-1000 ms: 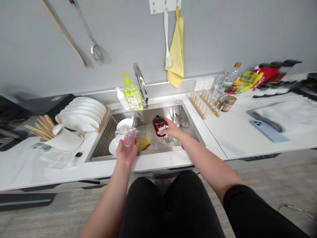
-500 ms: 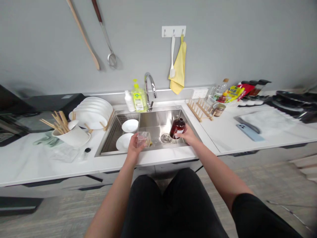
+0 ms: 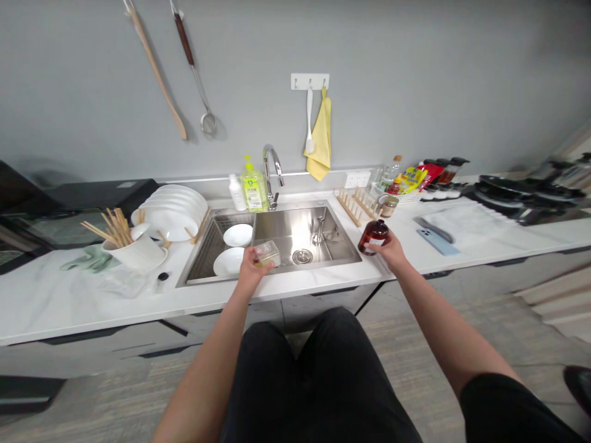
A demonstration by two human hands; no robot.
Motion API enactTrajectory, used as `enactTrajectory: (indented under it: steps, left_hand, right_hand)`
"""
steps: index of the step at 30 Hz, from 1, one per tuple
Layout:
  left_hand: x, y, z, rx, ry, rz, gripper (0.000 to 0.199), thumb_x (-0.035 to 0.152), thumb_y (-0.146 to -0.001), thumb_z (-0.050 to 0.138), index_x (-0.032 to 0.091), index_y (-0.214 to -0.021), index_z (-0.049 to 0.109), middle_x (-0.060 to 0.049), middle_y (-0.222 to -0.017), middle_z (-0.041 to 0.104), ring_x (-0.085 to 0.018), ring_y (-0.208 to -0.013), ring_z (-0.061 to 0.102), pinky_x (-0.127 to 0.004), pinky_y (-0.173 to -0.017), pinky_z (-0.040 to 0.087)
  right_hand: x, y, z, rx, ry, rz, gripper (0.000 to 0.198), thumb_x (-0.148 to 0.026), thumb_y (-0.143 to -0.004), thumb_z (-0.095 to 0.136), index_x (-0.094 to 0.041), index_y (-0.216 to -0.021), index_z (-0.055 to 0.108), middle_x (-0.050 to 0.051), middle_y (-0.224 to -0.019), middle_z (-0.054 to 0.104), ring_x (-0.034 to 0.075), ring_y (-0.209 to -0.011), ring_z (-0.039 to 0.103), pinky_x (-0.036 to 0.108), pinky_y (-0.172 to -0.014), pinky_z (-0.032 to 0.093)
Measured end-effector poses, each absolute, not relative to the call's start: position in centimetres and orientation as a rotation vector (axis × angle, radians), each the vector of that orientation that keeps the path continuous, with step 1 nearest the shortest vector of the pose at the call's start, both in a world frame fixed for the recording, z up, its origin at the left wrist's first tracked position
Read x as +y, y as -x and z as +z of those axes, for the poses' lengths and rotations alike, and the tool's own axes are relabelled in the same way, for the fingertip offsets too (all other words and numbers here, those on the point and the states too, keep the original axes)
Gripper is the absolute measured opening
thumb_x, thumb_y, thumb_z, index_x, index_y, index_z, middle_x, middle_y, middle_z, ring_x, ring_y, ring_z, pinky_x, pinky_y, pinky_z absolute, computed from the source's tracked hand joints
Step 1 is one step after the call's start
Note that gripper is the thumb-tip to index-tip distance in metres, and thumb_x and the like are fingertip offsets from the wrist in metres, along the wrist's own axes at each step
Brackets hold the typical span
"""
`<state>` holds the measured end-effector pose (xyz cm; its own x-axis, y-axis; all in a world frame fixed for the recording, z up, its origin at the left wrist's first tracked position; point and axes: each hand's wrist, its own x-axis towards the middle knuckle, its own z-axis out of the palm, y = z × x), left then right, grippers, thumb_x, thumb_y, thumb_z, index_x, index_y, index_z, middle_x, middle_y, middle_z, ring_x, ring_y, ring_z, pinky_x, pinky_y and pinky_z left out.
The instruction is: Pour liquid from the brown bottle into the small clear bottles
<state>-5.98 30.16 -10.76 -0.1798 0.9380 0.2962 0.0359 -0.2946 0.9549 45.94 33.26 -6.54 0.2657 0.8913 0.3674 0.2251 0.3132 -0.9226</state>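
My left hand (image 3: 252, 269) is closed round a small clear square container (image 3: 268, 252) with yellowish contents or tint, held over the near edge of the sink (image 3: 281, 268). My right hand (image 3: 389, 249) grips a dark amber bottle (image 3: 372, 237) with a pale label and an open-looking neck. That bottle is over the counter just right of the sink; whether it touches the surface I cannot tell. Two white bowls, a rear bowl (image 3: 238, 234) and a front bowl (image 3: 228, 262), lie in the sink's left part, near my left hand.
Behind the sink stand a tap (image 3: 269, 175), a green soap bottle (image 3: 253, 187) and a white bottle (image 3: 237, 194). White plates (image 3: 170, 215) and a utensil holder (image 3: 135, 256) are left. On the right are a wooden rack (image 3: 353, 209), a phone (image 3: 436, 242) and a white cloth (image 3: 466, 220).
My right hand has carried the amber bottle from over the sink to the counter on its right. My left hand keeps the clear container, now tilted differently. The view has shifted right.
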Motion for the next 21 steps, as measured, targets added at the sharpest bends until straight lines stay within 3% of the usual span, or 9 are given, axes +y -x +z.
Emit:
enactTrajectory:
  steps: [9, 21]
  left_hand:
    - [29.9, 5.8, -10.2, 1.232, -1.344, 1.52, 0.074, 0.043, -0.064, 0.102, 0.026, -0.121, 0.057, -0.008, -0.121, 0.078, -0.03, -0.114, 0.076, -0.045, -0.101, 0.058]
    - [30.4, 6.0, -11.0, 1.212, -1.355, 1.518, 0.075, 0.043, -0.066, 0.103, 0.026, -0.122, 0.057, -0.008, -0.123, 0.076, -0.03, -0.116, 0.076, -0.047, -0.106, 0.058]
  right_hand:
    - [34.7, -50.9, -10.7, -1.081, 1.409, 0.493, 0.09, -0.053, -0.048, 0.11, -0.02, -0.124, 0.075, 0.012, -0.115, 0.084, 0.035, -0.101, 0.078, 0.059, -0.097, 0.066]
    - [38.6, -50.7, -10.5, -1.084, 1.341, 0.621, 0.089, -0.049, -0.05, 0.108, -0.026, -0.127, 0.07, 0.009, -0.117, 0.083, 0.034, -0.107, 0.078, 0.064, -0.107, 0.062]
